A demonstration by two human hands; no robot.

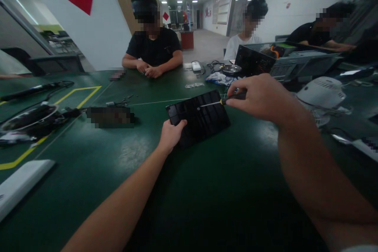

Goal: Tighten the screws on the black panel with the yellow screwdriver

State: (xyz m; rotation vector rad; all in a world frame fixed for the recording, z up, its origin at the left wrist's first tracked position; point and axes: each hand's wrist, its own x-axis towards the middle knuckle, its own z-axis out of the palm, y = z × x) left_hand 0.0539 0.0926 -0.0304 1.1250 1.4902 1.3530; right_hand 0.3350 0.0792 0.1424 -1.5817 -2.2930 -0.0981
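From where I sit, the black panel [193, 126] is at the middle of my view, over the green counter [147, 193], with its long sides running from left to right; I can't tell if it lies flat or is tipped up a little. My left hand [171, 133] has it at the near left edge, thumb pressed on the upper face; the other fingers are mostly hidden, but the grip looks clamped on the panel. My right hand [256, 96] comes in from the right with its fingers closed around the dark handle of a screwdriver [223, 102]. The shaft points left, and its tip meets a pale spot near the panel's middle.

To the left I have a tangle of cables [35, 116] beside yellow tape [90, 96], and a white box [25, 183] at the near left. A small clear packet [194, 85] lies just beyond the panel. Far right of it I make out a metal bowl [232, 70], then a grey metal case [295, 65], with a white appliance [321, 92] nearer on the right. Across the counter, a person in a black shirt [158, 49] sits with both hands together.
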